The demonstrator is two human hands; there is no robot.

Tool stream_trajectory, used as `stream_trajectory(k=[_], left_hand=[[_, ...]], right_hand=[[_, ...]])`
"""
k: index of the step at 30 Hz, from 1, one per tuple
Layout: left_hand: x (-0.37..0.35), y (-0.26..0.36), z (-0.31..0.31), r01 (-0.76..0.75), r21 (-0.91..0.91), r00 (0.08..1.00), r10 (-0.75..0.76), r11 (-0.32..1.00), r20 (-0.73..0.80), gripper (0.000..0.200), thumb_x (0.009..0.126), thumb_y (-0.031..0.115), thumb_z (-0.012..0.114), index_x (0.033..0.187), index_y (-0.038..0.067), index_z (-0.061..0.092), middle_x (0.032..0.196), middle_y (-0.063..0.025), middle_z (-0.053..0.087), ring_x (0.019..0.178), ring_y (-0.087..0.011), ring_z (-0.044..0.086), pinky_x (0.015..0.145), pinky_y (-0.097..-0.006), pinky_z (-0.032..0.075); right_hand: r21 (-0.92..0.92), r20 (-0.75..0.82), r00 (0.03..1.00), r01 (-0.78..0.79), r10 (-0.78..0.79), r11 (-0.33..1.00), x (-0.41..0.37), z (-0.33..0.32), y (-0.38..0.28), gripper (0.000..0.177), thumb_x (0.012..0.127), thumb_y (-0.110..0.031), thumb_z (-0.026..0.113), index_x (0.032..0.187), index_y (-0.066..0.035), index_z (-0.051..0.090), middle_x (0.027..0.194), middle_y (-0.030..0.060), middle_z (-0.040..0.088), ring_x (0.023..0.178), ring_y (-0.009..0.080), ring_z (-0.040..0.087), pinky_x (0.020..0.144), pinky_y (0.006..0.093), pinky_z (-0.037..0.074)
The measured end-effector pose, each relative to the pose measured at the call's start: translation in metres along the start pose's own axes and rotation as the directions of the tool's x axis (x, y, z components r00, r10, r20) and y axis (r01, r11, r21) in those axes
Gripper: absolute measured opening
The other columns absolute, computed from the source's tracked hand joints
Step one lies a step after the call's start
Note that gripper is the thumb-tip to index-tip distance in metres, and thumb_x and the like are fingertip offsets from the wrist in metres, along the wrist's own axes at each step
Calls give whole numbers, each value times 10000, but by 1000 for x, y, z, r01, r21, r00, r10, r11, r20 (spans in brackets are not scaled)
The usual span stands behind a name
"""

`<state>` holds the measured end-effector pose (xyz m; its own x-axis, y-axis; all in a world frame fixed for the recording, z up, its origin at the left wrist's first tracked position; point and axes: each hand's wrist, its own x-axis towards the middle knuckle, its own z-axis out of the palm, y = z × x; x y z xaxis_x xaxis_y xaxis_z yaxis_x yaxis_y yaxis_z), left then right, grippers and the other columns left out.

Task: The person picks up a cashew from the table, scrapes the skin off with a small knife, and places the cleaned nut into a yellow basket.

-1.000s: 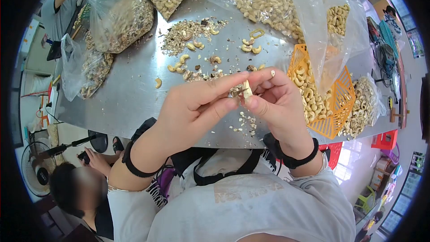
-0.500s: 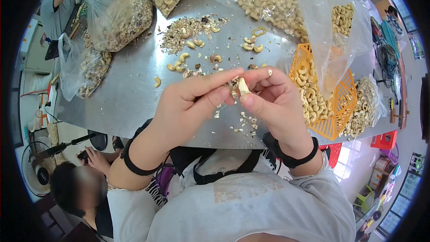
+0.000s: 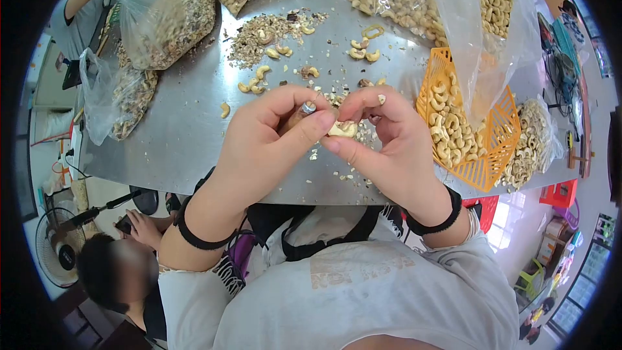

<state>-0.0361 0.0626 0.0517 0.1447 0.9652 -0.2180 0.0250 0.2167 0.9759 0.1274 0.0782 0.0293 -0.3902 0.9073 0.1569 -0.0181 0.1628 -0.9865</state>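
Over the near part of the metal table, my two hands meet at the fingertips. My right hand [image 3: 387, 133] pinches a pale cashew nut [image 3: 343, 130] between thumb and fingers, and a nut crumb sticks to one of its fingers. My left hand [image 3: 262, 139] is closed around a small tool [image 3: 307, 109] with a brown handle and a metal-capped end; its working tip is hidden. The left thumb and fingertip touch the nut. Below the hands lie white crumbs. Beyond them are a few loose cashews [image 3: 254, 81] and a pile of broken bits [image 3: 256, 39].
An orange plastic basket [image 3: 503, 135] holding cashews stands right of my hands. Beside it is a bag of nut pieces [image 3: 531, 139]. Clear bags of nuts [image 3: 165, 26] line the far left and back. A person [image 3: 107, 272] sits at lower left, near a fan [image 3: 61, 249].
The cashew has turned from upright to lying sideways between my fingers. The tool's metal-capped end now shows in my left hand. The view has shifted slightly.
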Motion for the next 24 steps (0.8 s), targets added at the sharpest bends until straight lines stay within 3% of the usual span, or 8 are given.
stream_trajectory(k=[2,4,8,10,13,16,19,24], left_hand=[[-2,-1,1,-31,4,999,31,1000,-22,120,774,101,575,859,18,564,648,57,485,540,1,324,473,-154,260],[-3,0,1,-63,9,997,63,998,-45,116,774,99,575,856,19,567,653,56,489,543,1,329,476,-151,263],[-7,1,1,-81,-82,993,74,993,-88,128,775,97,575,879,23,563,680,48,499,561,-3,344,493,-148,273],[-8,0,1,-78,-98,995,71,992,-74,132,777,96,572,887,23,559,695,45,504,569,-5,353,500,-148,279],[-10,0,-1,-43,-68,998,46,997,48,133,795,92,546,909,24,549,722,43,511,586,-6,368,513,-151,291],[-12,-2,-2,-96,-2,994,96,995,51,157,819,78,497,964,24,522,728,32,515,603,-20,385,528,-162,306],[-15,-2,-1,-262,136,964,252,955,91,236,853,134,425,1056,23,471,753,-3,506,548,-16,369,474,-149,283],[-18,1,1,-454,253,886,404,854,225,333,841,87,432,1163,5,409,844,-48,545,671,-79,472,622,-188,379]], right_hand=[[-31,-5,1000,24,-24,999,0,1,1,278,664,1,655,892,-33,500,859,23,510,808,96,481,740,244,383],[32,-84,994,71,-69,997,0,3,5,238,667,-30,646,871,-37,523,806,20,535,736,99,506,676,235,419],[166,-68,997,43,-32,985,0,2,-3,211,696,-28,633,880,-25,528,832,20,546,754,87,511,695,234,418],[351,14,995,-97,99,931,-2,2,-7,200,715,-35,628,887,-15,528,849,19,550,775,83,511,716,238,417],[439,74,967,-250,242,863,-4,-1,-11,208,715,-35,631,894,-13,525,855,27,553,795,87,517,730,233,420],[437,91,978,-208,187,875,-6,-1,-5,204,710,-34,637,877,-12,522,852,36,554,816,97,526,733,229,429],[512,91,971,-235,220,826,-5,-1,-7,201,700,-35,648,848,-10,515,850,44,555,819,101,534,720,230,442],[542,171,952,-305,252,783,-5,-4,-9,206,686,-36,663,819,-17,506,828,37,552,804,97,537,713,232,449]])
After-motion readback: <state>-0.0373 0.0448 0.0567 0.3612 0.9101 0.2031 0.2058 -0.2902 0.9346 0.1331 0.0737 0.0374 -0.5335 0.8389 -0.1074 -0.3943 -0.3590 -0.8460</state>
